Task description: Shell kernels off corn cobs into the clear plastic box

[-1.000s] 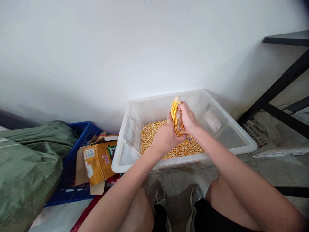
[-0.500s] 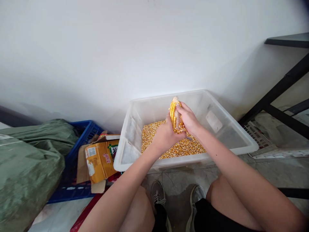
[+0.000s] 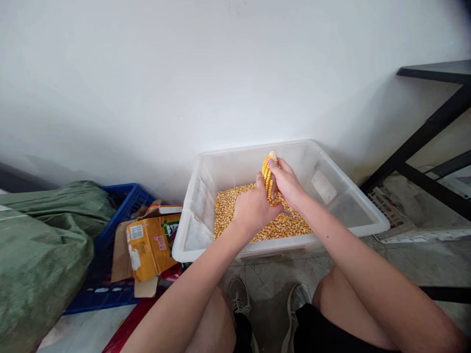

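A yellow corn cob (image 3: 268, 172) stands nearly upright over a clear plastic bin (image 3: 191, 215) whose bottom is covered with loose corn kernels (image 3: 235, 206). My left hand (image 3: 252, 210) grips the cob's lower end. My right hand (image 3: 287, 184) wraps the cob's right side, thumb near the pale tip, with a thin metal tool (image 3: 286, 212) poking out below the palm. Both hands hover above the kernels inside the bin.
The bin sits on the floor against a white wall. To the left lie a torn orange cardboard box (image 3: 149, 245), a blue crate (image 3: 121, 215) and a green sack (image 3: 40, 255). A black metal frame (image 3: 427, 132) stands at the right. My shoes (image 3: 239, 299) rest below the bin.
The cob has turned slightly between my hands and my right thumb has shifted up toward its tip. The view has tilted a little; the bin and its surroundings stay put.
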A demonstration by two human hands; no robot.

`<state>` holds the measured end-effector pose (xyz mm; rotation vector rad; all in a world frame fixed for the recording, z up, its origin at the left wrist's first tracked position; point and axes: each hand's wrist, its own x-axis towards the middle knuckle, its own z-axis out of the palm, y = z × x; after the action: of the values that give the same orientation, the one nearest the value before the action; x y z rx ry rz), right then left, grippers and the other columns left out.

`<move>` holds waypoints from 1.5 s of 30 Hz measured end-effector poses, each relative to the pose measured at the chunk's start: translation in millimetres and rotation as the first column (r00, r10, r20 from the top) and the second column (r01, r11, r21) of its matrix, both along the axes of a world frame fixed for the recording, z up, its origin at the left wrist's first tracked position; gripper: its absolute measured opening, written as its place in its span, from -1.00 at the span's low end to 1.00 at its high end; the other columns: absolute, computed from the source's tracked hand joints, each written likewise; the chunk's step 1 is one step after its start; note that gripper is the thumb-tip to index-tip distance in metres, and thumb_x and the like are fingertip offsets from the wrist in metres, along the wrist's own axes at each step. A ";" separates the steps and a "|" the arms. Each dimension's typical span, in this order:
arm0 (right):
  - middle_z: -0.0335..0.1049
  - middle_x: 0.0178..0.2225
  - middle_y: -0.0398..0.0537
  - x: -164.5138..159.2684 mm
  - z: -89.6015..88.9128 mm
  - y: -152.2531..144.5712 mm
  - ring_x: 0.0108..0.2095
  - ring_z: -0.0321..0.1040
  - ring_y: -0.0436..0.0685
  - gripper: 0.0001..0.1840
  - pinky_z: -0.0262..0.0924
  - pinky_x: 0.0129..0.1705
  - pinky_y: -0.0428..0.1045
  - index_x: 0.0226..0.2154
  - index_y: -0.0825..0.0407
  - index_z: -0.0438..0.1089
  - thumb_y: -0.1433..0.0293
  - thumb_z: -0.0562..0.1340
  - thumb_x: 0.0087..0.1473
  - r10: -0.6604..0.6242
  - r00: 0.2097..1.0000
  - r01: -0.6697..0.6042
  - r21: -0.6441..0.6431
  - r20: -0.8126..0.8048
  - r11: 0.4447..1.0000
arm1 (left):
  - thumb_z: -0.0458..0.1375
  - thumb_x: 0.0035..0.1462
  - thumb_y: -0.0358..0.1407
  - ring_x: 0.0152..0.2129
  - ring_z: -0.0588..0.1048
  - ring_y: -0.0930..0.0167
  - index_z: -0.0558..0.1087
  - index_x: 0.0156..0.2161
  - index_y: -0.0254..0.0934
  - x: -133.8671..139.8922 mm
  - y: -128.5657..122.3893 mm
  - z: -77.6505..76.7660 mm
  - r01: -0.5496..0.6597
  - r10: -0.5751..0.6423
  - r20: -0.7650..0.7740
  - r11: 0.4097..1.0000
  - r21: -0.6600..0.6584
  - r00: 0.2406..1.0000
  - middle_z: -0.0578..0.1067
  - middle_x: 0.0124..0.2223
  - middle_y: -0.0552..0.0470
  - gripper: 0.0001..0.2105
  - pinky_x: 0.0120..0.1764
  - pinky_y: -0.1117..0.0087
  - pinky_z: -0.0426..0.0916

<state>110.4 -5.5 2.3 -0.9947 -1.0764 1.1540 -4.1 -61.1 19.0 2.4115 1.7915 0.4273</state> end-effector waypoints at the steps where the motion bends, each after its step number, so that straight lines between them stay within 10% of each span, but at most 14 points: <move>1: 0.34 -0.37 -0.21 0.7 -0.7 0.8 -0.36 0.34 0.05 -0.60 0.25 -0.31 -0.04 -0.21 -0.07 0.32 0.00 0.24 0.07 0.012 1.000 -0.012 0.000 -0.003 1.000 | 0.16 0.03 -0.03 -0.36 0.59 0.07 -0.07 0.36 -0.51 0.2 -0.1 0.0 0.006 -0.006 0.001 1.000 0.005 1.000 0.60 -0.29 -0.22 -0.08 -0.33 0.19 0.40; 14: 0.30 -0.41 -0.22 10.1 4.6 0.5 -0.37 0.29 0.04 -0.60 0.20 -0.35 -0.05 -0.31 -0.05 0.29 0.01 0.29 -0.03 0.145 0.989 -0.145 -0.048 0.005 0.988 | 0.20 0.00 -0.05 -0.30 0.59 0.08 -0.08 0.37 -0.55 -7.2 -0.2 1.3 0.075 -0.073 0.064 0.997 -0.026 0.995 0.60 -0.25 -0.27 -0.04 -0.27 0.20 0.41; 24: 0.29 -0.46 -0.21 22.3 -2.6 6.4 -0.43 0.22 0.04 -0.76 0.12 -0.41 -0.07 -0.31 -0.04 0.35 0.15 0.14 0.14 0.115 0.947 -0.126 0.017 0.300 0.992 | 0.20 -0.03 -0.03 -0.31 0.57 0.13 0.06 0.32 -0.51 -17.2 3.0 2.3 0.163 -0.145 0.224 0.984 -0.065 0.964 0.58 -0.26 -0.19 -0.11 -0.29 0.23 0.40; 32: 0.37 -0.39 -0.18 14.0 0.9 7.2 -0.37 0.29 0.06 -0.76 0.20 -0.31 -0.06 -0.25 -0.01 0.38 0.31 0.08 0.06 0.038 0.985 -0.041 0.016 0.167 0.999 | 0.16 -0.01 -0.05 -0.36 0.57 0.17 0.15 0.23 -0.43 -11.0 5.1 2.2 0.098 -0.083 0.241 0.994 -0.048 0.967 0.58 -0.26 -0.13 -0.25 -0.35 0.26 0.37; 45: 0.45 -0.05 -0.01 19.5 -2.1 0.1 -0.04 0.41 0.22 -0.41 0.27 0.05 0.16 0.18 -0.06 0.16 0.03 0.12 0.19 0.233 0.836 -0.215 -0.095 0.496 0.972 | 0.18 -0.08 -0.05 -0.32 0.57 0.13 0.25 0.14 -0.36 -12.2 4.2 -1.2 0.077 -0.050 0.220 0.991 -0.112 0.974 0.58 -0.26 -0.13 -0.32 -0.37 0.24 0.36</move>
<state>129.9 -5.3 0.2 -1.2649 -1.6333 1.1264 -16.3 -56.9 17.9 2.2379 1.5968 0.5375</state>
